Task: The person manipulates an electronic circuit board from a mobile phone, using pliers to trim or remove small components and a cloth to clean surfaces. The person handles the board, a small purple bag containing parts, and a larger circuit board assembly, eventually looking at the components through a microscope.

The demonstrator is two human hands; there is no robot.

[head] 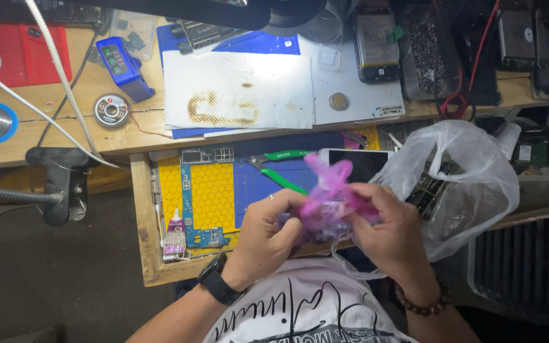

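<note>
Head view. Both hands, the left hand (265,232) and the right hand (389,232), were closed around a crumpled purple plastic bag (330,200), held above the front edge of the pull-out wooden worktop (144,216). A translucent white plastic bag (471,171) hung just beside the right hand. Judged risk: small contents, if any, could spill from the thin film onto the floor; a sharp tug might tear it.

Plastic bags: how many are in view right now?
2. A purple bag is bunched between the left hand and right hand; a clear bag sits just right of them. Others may be hidden among the clutter.
</note>
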